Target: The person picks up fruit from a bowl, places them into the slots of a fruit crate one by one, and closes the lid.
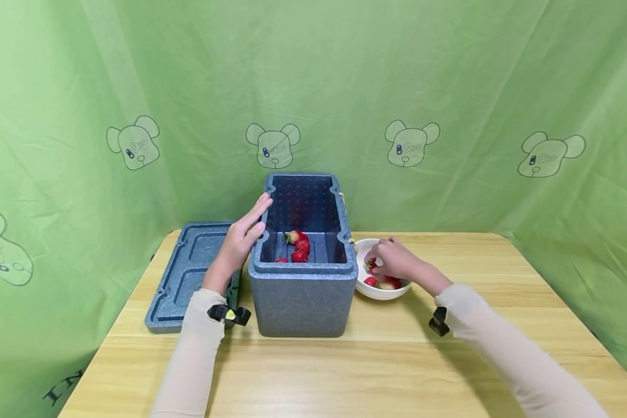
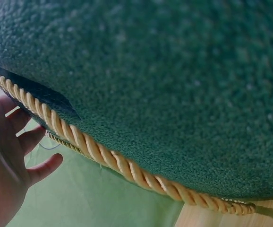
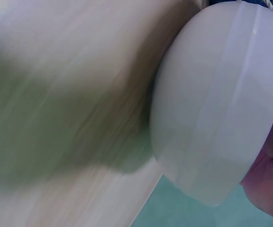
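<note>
A blue-grey foam box [image 1: 303, 302] stands uncovered in the middle of the table, with several red strawberries [image 1: 301, 247] on its floor. My left hand [image 1: 238, 239] rests against the box's left rim, fingers extended; the left wrist view shows the spread fingers beside a twisted rope handle [image 2: 103, 153]. To the right of the box is a white bowl [image 1: 378, 294] holding more strawberries [image 1: 392, 283]. My right hand [image 1: 396, 259] reaches down into that bowl and pinches a strawberry [image 1: 370, 265] at its fingertips. In the right wrist view the bowl's side [image 3: 212, 104] hides the fingers.
The box's lid [image 1: 188, 278] lies flat on the table left of the box, partly under my left forearm. A wooden table [image 1: 397, 360] carries everything. Green cloth [image 1: 345, 69] printed with bear heads hangs behind and at both sides.
</note>
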A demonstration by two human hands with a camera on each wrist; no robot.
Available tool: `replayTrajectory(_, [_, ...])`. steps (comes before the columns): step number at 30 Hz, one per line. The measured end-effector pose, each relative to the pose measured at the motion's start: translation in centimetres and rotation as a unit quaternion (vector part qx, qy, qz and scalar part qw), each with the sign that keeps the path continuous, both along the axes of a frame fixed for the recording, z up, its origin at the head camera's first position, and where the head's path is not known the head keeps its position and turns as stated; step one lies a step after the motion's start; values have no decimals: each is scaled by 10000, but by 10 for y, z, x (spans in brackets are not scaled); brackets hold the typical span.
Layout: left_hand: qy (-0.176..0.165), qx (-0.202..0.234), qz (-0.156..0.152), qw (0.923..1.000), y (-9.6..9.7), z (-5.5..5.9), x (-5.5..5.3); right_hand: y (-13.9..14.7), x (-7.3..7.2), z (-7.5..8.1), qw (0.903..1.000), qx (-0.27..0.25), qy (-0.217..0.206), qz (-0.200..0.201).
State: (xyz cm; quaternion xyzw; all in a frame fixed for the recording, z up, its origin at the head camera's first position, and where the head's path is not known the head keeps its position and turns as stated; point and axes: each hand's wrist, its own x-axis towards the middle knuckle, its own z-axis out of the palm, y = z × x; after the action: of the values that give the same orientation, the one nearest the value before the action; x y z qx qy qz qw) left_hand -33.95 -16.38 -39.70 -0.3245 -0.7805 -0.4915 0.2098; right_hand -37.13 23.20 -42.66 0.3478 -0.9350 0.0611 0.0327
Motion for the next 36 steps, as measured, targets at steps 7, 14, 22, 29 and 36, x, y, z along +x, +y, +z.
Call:
replayTrajectory(7, [-5, -15, -10, 10000, 0, 0, 0, 1, -6, 6, 9983, -477, -188, -286])
replayTrajectory(14, [14, -19, 16, 10000, 0, 1, 0, 5, -8, 25, 9957, -842, -150, -345])
replayTrajectory(22, [9, -14, 6, 10000, 0, 1, 1, 10, -9, 55, 9911, -1252, -108, -436])
replayTrajectory(29, [1, -29, 52, 10000, 0, -1, 0, 8, -2, 83, 9834, -1684, -128, -657])
replayTrajectory(36, [-30, -27, 39, 10000, 0, -2, -1, 0, 9, 104, 9781, -1994, 203, -556])
